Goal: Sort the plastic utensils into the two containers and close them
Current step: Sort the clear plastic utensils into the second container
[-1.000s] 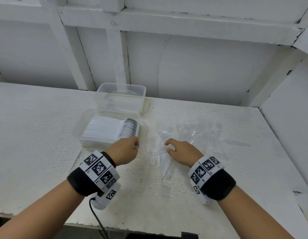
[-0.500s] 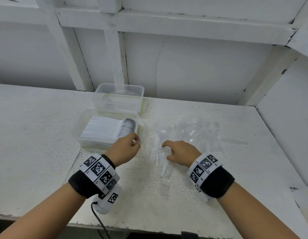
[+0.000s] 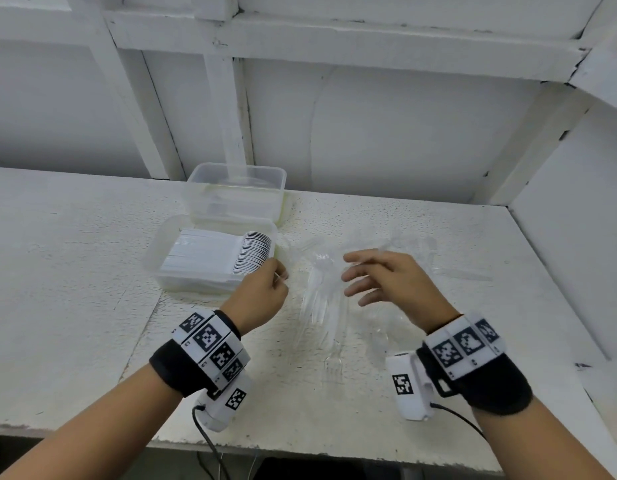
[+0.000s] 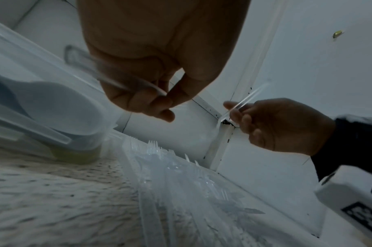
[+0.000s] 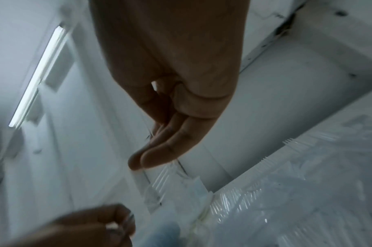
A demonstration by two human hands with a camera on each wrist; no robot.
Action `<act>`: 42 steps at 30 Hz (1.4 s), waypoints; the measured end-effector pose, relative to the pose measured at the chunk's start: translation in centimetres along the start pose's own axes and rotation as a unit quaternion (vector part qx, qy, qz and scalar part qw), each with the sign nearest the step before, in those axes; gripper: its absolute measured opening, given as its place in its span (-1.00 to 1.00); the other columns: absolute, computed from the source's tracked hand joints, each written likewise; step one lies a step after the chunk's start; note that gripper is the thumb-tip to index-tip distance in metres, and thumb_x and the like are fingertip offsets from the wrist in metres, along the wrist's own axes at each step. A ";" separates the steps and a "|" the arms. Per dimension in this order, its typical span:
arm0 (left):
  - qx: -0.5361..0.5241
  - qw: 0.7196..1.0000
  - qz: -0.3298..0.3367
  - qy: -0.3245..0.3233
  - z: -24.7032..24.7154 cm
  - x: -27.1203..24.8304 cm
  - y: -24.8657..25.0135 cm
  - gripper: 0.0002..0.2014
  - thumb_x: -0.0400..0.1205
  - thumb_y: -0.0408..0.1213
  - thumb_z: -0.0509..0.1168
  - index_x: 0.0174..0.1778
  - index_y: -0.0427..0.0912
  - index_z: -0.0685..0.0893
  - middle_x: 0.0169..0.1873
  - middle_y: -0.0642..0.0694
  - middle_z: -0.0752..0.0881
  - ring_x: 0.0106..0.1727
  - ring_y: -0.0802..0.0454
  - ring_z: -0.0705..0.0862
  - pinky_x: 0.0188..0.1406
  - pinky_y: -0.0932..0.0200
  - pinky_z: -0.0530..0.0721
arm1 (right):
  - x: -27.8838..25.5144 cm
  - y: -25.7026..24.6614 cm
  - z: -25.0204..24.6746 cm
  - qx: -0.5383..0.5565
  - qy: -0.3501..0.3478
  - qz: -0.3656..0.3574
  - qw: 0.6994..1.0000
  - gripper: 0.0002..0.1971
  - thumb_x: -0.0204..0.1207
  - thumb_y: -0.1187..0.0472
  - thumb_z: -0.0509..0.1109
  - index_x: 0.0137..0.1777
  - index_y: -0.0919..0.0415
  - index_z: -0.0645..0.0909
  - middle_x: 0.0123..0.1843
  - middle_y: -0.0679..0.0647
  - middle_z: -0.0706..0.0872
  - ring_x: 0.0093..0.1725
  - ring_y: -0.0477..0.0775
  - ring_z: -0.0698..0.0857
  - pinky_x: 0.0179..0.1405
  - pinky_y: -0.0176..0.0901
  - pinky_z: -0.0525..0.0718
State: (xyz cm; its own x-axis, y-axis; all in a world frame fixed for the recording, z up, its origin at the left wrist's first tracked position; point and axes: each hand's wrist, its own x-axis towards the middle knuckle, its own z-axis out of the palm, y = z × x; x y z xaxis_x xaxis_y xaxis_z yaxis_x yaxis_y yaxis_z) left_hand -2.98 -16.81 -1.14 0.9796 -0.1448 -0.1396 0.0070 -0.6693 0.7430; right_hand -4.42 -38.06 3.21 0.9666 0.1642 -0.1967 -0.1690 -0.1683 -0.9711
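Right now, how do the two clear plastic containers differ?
The near clear plastic container holds a packed stack of white plastic spoons; the far clear plastic container looks close to empty, though a few clear pieces may lie inside. The near one sits beside the left hand; the far one stands behind it by the wall. Both are rectangular, translucent and lidless.
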 end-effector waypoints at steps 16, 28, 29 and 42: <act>0.221 0.972 0.003 -0.078 5.1 3.7 1.8 -0.80 0.69 -0.24 0.14 0.05 -0.28 0.59 0.02 -0.22 0.64 0.05 -0.11 0.60 -0.11 0.22 0.43 | -4.2 4.5 -2.5 0.069 0.101 0.099 0.987 -0.83 0.64 0.31 0.23 0.16 0.10 0.52 -0.07 0.14 0.72 -0.39 -0.03 0.66 -0.49 -0.24 0.60; 0.211 0.972 -0.026 -0.104 4.8 3.0 1.2 -0.88 0.62 -0.26 0.25 -0.18 -0.21 0.49 -0.17 -0.09 0.57 -0.14 0.00 0.51 -0.21 0.21 0.42 | -3.0 5.3 -1.1 0.018 0.120 0.126 0.985 -0.81 0.64 0.24 0.23 0.20 0.07 0.53 -0.34 0.03 0.52 -0.50 -0.10 0.38 -0.61 -0.34 0.33; 0.198 0.974 -0.029 -0.104 4.7 3.0 1.1 -0.87 0.61 -0.29 0.25 -0.25 -0.22 0.51 -0.23 -0.08 0.58 -0.16 0.00 0.52 -0.23 0.21 0.43 | -2.9 5.3 -0.9 0.006 0.116 0.120 0.986 -0.83 0.65 0.21 0.23 0.19 0.10 0.55 -0.34 0.02 0.52 -0.49 -0.10 0.39 -0.57 -0.33 0.36; -0.096 0.984 -0.073 -0.127 0.4 0.0 0.2 -0.87 0.73 -0.37 -0.01 -0.14 -0.15 0.32 -0.36 -0.15 0.62 -0.43 0.01 0.60 -0.48 0.24 0.58 | 1.2 3.5 1.8 -0.141 0.066 0.096 0.983 -0.91 0.63 0.21 0.18 -0.12 0.10 0.42 -0.29 0.00 0.50 -0.42 -0.09 0.39 -0.51 -0.31 0.34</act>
State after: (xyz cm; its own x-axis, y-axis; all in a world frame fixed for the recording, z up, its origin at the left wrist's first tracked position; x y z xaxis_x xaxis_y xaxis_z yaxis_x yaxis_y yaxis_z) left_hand -3.01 -17.24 -1.23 0.8831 -0.2512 -0.3963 0.2063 -0.5508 0.8087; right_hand -4.17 -36.74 -0.62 0.9417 -0.0220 -0.3357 -0.3092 -0.4498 -0.8379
